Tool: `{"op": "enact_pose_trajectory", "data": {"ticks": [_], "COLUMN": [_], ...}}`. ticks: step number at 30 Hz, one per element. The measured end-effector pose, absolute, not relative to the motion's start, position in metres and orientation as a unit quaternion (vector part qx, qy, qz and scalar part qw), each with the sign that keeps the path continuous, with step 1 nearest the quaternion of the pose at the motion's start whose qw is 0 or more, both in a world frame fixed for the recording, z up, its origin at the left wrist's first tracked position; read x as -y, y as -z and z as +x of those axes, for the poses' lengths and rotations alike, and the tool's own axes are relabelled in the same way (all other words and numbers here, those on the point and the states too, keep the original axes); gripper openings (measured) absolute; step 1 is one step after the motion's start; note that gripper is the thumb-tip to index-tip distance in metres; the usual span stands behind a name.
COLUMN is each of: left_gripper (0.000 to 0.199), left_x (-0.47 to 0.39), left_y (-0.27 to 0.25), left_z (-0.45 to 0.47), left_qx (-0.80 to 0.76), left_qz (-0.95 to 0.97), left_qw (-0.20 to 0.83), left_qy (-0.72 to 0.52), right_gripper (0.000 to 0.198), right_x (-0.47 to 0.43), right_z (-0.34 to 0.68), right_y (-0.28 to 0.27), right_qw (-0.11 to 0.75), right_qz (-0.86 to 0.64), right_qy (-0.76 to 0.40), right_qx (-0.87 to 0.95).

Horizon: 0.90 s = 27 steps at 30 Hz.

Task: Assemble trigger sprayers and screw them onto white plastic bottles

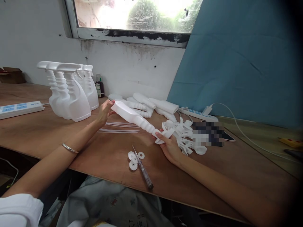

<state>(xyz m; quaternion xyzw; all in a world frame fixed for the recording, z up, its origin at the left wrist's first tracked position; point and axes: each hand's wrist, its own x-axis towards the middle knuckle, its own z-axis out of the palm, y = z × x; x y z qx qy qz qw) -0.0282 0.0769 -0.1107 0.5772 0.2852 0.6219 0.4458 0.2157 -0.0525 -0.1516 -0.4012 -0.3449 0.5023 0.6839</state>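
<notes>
Tilted across the middle is a white plastic spray bottle (133, 118), its neck pointing down to the right. My left hand (105, 112) grips it at the base. My right hand (169, 146) is closed at the neck end, around a white trigger sprayer head (165, 136); whether the head is fastened to the neck I cannot tell. Just right of that hand lies a heap of white sprayer parts (181, 132). Below the bottle, a screwdriver (145, 173) with a clear handle rests beside several white ring washers (133, 165). Thin clear tubes (120, 127) lie behind my left hand.
Several white bottles with sprayer heads (78, 101) stand at the left, with a small dark bottle (99, 86) behind. More white bottles (163, 105) lie near the wall. Power strips (21, 108) sit on both sides; a charger cable (233, 118) runs at the right. A phone (229, 136) lies partly blurred.
</notes>
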Motion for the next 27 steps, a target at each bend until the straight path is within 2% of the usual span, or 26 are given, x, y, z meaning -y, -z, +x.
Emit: {"op": "enact_pose_trajectory", "data": {"ticks": [6, 10, 17, 22, 27], "left_gripper": [0.03, 0.041, 0.053, 0.043, 0.02], "left_x": [-0.089, -0.094, -0.094, -0.093, -0.087], "left_y": [0.116, 0.115, 0.116, 0.117, 0.112], "left_z": [-0.035, -0.039, -0.04, -0.039, -0.035], "left_qx": [-0.346, -0.284, -0.3, -0.341, -0.295], "left_qz": [0.565, 0.591, 0.673, 0.667, 0.586], "left_qw": [0.427, 0.447, 0.362, 0.338, 0.472], "left_qy": [-0.615, -0.609, -0.57, -0.57, -0.589], "right_gripper": [0.033, 0.03, 0.029, 0.027, 0.028], "right_x": [0.052, 0.052, 0.051, 0.051, 0.052], "right_z": [0.216, 0.216, 0.216, 0.215, 0.215], "right_y": [0.154, 0.155, 0.155, 0.155, 0.155], "right_qw": [0.682, 0.682, 0.686, 0.68, 0.681], "right_qz": [-0.394, -0.391, -0.393, -0.391, -0.399], "right_qy": [-0.501, -0.5, -0.498, -0.49, -0.486], "right_qx": [0.359, 0.362, 0.357, 0.381, 0.376]}}
